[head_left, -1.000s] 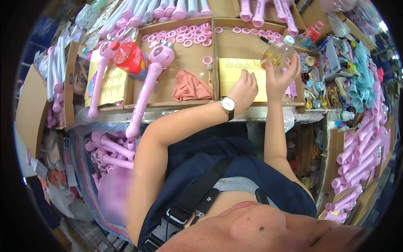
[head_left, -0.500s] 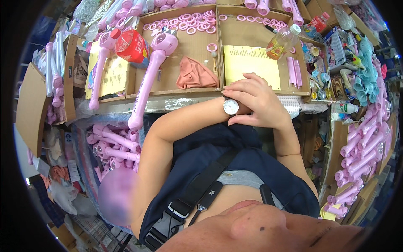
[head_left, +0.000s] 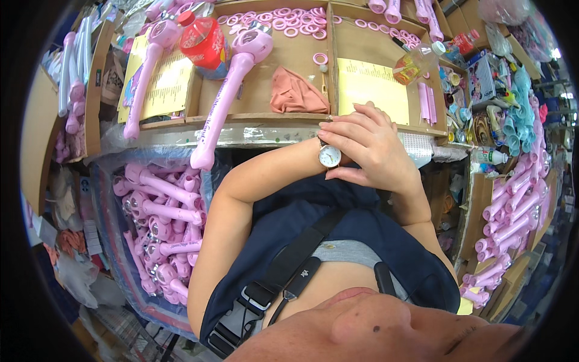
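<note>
Taking the divided cardboard tray as reference, I judge the work to be partway along and at a pause, since no piece is in my grasp. A large pile of pink wands, apparently handled pieces, lies in a lined container off the tray's near left corner; a further stack stands to the tray's right. I cannot tell which of these wands are complete. What appears left: loose pink rings along the tray's far side, and one long pink wand lying across the tray's left part, its head toward the far side and its handle end past the near rim. Inside the tray's right compartment lie a yellow sheet and pink strips, neither in my grip. My right hand rests over my left hand at the tray's near rim; contact with the rim cannot be confirmed. My right fingers lie side by side, slightly curved across the left hand, with the thumb set apart beside the wristwatch; they pinch no part. My left fingers are mostly covered, so I cannot tell how far they are spread.
</note>
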Demonstrator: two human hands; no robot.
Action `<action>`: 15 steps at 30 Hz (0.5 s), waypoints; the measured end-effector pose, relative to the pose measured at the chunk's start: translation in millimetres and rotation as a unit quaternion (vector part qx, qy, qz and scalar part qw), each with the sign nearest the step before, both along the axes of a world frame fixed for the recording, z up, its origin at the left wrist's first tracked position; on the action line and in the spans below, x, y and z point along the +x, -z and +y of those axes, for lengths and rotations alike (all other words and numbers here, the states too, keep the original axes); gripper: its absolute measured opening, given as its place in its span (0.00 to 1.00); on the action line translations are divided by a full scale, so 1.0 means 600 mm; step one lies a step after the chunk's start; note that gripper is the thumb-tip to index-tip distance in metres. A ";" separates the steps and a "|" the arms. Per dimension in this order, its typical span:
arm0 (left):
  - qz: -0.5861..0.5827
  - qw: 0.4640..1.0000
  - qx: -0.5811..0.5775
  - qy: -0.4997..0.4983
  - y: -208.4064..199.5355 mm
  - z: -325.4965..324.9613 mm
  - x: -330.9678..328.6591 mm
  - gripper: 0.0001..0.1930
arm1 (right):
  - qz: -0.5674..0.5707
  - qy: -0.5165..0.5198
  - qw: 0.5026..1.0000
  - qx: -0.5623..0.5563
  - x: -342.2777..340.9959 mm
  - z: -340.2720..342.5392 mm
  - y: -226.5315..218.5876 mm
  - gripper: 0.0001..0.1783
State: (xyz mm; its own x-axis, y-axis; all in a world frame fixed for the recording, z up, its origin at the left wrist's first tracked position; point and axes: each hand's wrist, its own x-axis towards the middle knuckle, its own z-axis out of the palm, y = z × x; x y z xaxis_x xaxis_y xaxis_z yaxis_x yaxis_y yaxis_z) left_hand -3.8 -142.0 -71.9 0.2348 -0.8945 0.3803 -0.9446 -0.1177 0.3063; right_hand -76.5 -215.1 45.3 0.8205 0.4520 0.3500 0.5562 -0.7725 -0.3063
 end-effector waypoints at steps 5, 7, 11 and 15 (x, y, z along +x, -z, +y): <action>0.031 0.998 -0.046 0.004 0.011 0.052 -0.005 0.17 | 0.021 -0.008 1.000 -0.009 0.008 0.035 0.001 0.33; 0.054 0.996 -0.073 0.010 0.020 0.080 -0.009 0.17 | 0.038 -0.013 0.999 -0.009 0.014 0.050 0.008 0.32; 0.122 0.982 -0.141 0.029 0.051 0.142 -0.018 0.17 | 0.088 -0.044 0.995 -0.011 0.031 0.094 0.043 0.32; 0.275 0.944 -0.177 0.048 0.102 0.204 -0.033 0.17 | 0.200 -0.110 0.973 0.024 0.057 0.128 0.077 0.25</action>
